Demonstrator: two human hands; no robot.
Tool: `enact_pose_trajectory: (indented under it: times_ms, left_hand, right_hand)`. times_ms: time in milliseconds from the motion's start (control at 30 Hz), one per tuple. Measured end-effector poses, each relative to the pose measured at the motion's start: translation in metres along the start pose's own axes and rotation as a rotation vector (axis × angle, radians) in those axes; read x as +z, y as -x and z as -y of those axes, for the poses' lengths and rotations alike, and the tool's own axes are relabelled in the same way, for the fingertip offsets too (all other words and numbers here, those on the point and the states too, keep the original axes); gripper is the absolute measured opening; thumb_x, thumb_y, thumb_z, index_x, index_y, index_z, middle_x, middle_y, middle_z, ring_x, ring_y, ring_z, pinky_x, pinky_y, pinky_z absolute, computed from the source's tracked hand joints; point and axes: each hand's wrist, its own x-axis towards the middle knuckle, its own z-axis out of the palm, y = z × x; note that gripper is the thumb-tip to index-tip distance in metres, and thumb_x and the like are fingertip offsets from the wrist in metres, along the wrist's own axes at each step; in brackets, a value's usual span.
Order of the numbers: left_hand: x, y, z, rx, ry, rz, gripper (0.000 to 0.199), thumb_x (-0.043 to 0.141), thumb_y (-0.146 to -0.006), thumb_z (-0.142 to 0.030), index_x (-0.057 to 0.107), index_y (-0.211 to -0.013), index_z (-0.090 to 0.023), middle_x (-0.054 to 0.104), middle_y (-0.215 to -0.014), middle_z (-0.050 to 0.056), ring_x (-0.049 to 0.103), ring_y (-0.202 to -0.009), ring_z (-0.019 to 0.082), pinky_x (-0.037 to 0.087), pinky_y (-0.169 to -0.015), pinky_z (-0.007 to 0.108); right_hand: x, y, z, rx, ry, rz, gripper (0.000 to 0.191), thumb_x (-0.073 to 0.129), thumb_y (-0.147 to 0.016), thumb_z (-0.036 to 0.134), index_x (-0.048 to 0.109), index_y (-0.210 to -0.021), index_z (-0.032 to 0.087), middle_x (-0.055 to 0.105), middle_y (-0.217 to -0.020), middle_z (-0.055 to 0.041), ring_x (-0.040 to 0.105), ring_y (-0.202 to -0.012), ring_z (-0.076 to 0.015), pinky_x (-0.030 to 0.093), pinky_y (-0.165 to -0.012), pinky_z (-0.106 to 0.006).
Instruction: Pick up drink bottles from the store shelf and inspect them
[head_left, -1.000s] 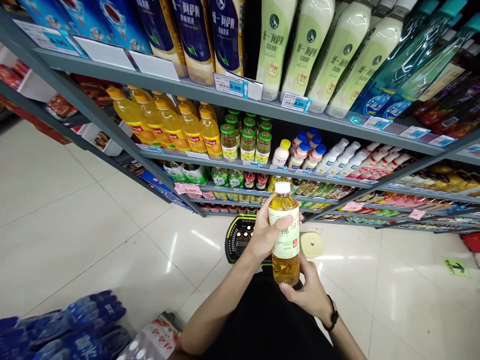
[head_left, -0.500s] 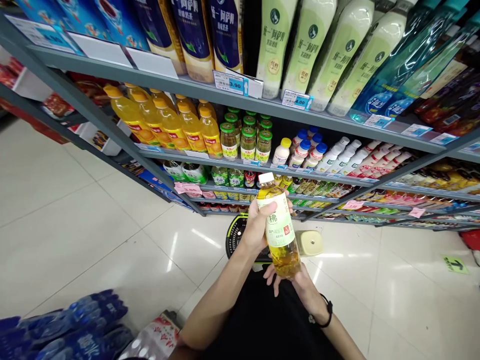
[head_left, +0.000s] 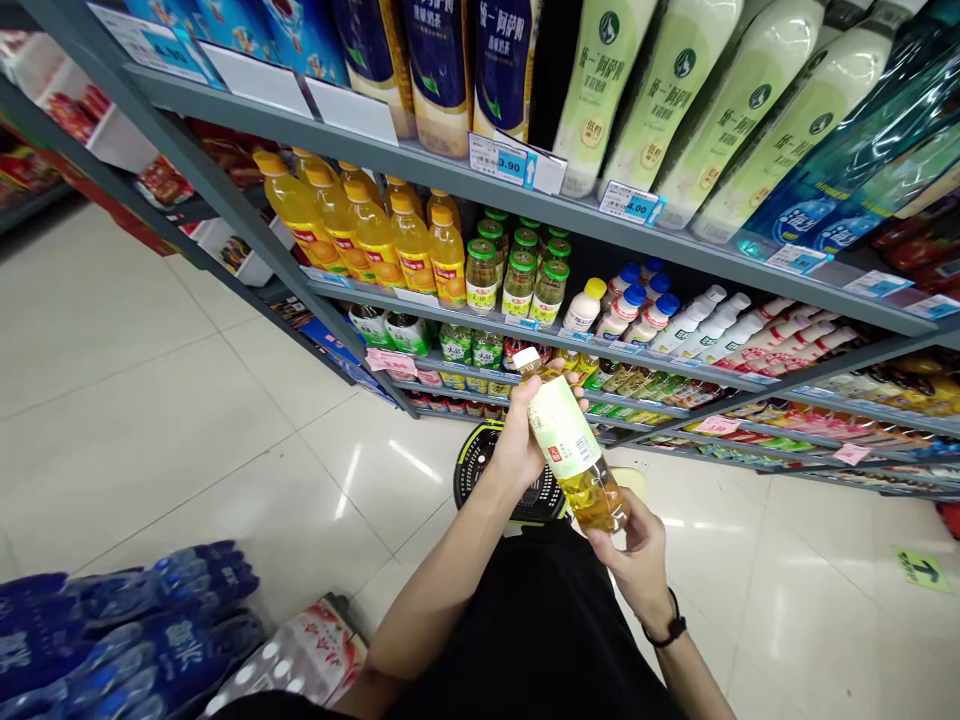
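A bottle of amber drink (head_left: pixel 564 428) with a white cap and pale green label is tilted in front of me, cap end toward the shelves. My left hand (head_left: pixel 519 440) is wrapped round its upper part, fingertips showing past its right side. At the lower end, my right hand (head_left: pixel 636 548) grips the base between thumb and fingers; a black band circles that wrist. Part of the label, with a barcode and a small red mark, faces up.
Shelves (head_left: pixel 420 150) of bottled drinks and jars stretch across ahead. Below the bottle, a black basket (head_left: pixel 474 462) with a green rim stands on the tiled floor (head_left: pixel 210 440). Packs of blue-wrapped bottles (head_left: pixel 172 640) lie at lower left, beside a red-and-white pack (head_left: pixel 315 650).
The bottle has turned so that another side of its label shows. My right hand has shifted from beneath the base to its right side and closed on it. The view has moved slightly.
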Motion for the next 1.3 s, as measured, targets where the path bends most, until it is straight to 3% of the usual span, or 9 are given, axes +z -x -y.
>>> enact_pose_trajectory:
  times_ms: [133, 367, 567, 667, 800, 933, 1033, 1167, 1300]
  left_hand:
    - [-0.001, -0.007, 0.003, -0.018, 0.036, -0.028, 0.043, 0.078, -0.08, -0.047, 0.07, -0.109, -0.017, 0.07, -0.096, 0.003, 0.068, -0.081, 0.016, 0.059, -0.078, 0.028]
    - [0.001, -0.015, 0.008, -0.072, 0.149, -0.036, 0.037, 0.074, -0.083, -0.046, 0.069, -0.104, -0.016, 0.067, -0.092, 0.003, 0.067, -0.081, 0.017, 0.059, -0.079, 0.029]
    - [0.005, -0.016, 0.012, -0.065, 0.128, -0.03, 0.037, 0.074, -0.085, -0.046, 0.07, -0.104, -0.014, 0.067, -0.092, 0.004, 0.066, -0.081, 0.016, 0.06, -0.081, 0.029]
    - [0.008, -0.012, 0.014, -0.049, 0.089, -0.028, 0.042, 0.078, -0.082, -0.05, 0.07, -0.105, -0.016, 0.071, -0.097, 0.004, 0.07, -0.087, 0.017, 0.06, -0.088, 0.031]
    - [0.01, -0.006, 0.014, -0.011, 0.026, 0.021, 0.051, 0.08, -0.079, -0.059, 0.07, -0.113, -0.021, 0.075, -0.112, 0.005, 0.073, -0.104, 0.023, 0.058, -0.1, 0.037]
    - [0.011, -0.001, 0.012, 0.018, -0.06, 0.082, 0.064, 0.081, -0.074, -0.064, 0.067, -0.124, -0.026, 0.073, -0.124, 0.007, 0.072, -0.112, 0.028, 0.056, -0.106, 0.045]
    - [0.011, 0.002, 0.011, 0.027, -0.078, 0.095, 0.074, 0.08, -0.07, -0.068, 0.064, -0.13, -0.027, 0.071, -0.13, 0.009, 0.073, -0.106, 0.027, 0.058, -0.1, 0.044]
    - [0.011, 0.005, 0.01, 0.018, -0.069, 0.067, 0.067, 0.079, -0.074, -0.06, 0.064, -0.131, -0.027, 0.073, -0.121, 0.006, 0.07, -0.087, 0.018, 0.061, -0.081, 0.032]
    - [0.009, 0.007, 0.006, 0.038, -0.039, 0.039, 0.056, 0.08, -0.077, -0.046, 0.064, -0.128, -0.027, 0.072, -0.104, 0.001, 0.064, -0.074, 0.012, 0.058, -0.069, 0.024]
  right_hand:
    - [-0.009, -0.002, 0.008, -0.102, 0.26, -0.108, 0.048, 0.087, -0.08, 0.035, 0.067, -0.122, 0.022, 0.076, -0.106, -0.0063, 0.072, -0.091, -0.0225, 0.06, -0.083, -0.034]
    - [-0.005, -0.005, 0.016, -0.304, 0.389, -0.227, 0.059, 0.086, -0.082, 0.028, 0.06, -0.134, 0.019, 0.071, -0.116, -0.0112, 0.072, -0.102, -0.0242, 0.066, -0.085, -0.037]
    - [-0.008, -0.002, 0.018, -0.279, 0.379, -0.258, 0.059, 0.087, -0.08, 0.028, 0.061, -0.132, 0.021, 0.072, -0.114, -0.0095, 0.072, -0.1, -0.0234, 0.066, -0.082, -0.035]
    - [-0.011, 0.0, 0.018, -0.155, 0.258, -0.209, 0.052, 0.089, -0.077, 0.031, 0.064, -0.122, 0.022, 0.074, -0.105, -0.0064, 0.073, -0.09, -0.0216, 0.064, -0.079, -0.033]
    - [-0.013, -0.002, 0.016, 0.031, -0.059, -0.09, 0.037, 0.085, -0.081, 0.041, 0.069, -0.106, 0.02, 0.074, -0.085, -0.0034, 0.067, -0.067, -0.0178, 0.058, -0.059, -0.028]
    - [-0.007, -0.004, 0.014, 0.19, -0.396, 0.133, 0.046, 0.077, -0.084, 0.059, 0.074, -0.1, 0.015, 0.077, -0.081, -0.0109, 0.066, -0.054, -0.0204, 0.052, -0.043, -0.029]
    - [0.006, -0.003, 0.017, 0.285, -0.57, 0.266, 0.062, 0.066, -0.086, 0.073, 0.076, -0.093, 0.012, 0.079, -0.081, -0.017, 0.07, -0.054, -0.0242, 0.048, -0.037, -0.028]
    - [0.023, 0.002, 0.021, 0.352, -0.668, 0.419, 0.077, 0.043, -0.094, 0.08, 0.076, -0.101, 0.01, 0.079, -0.08, -0.0183, 0.072, -0.056, -0.024, 0.048, -0.041, -0.027]
    - [0.026, 0.004, 0.023, 0.258, -0.478, 0.366, 0.07, 0.042, -0.1, 0.074, 0.073, -0.114, 0.013, 0.079, -0.094, -0.0161, 0.071, -0.064, -0.0233, 0.057, -0.056, -0.035]
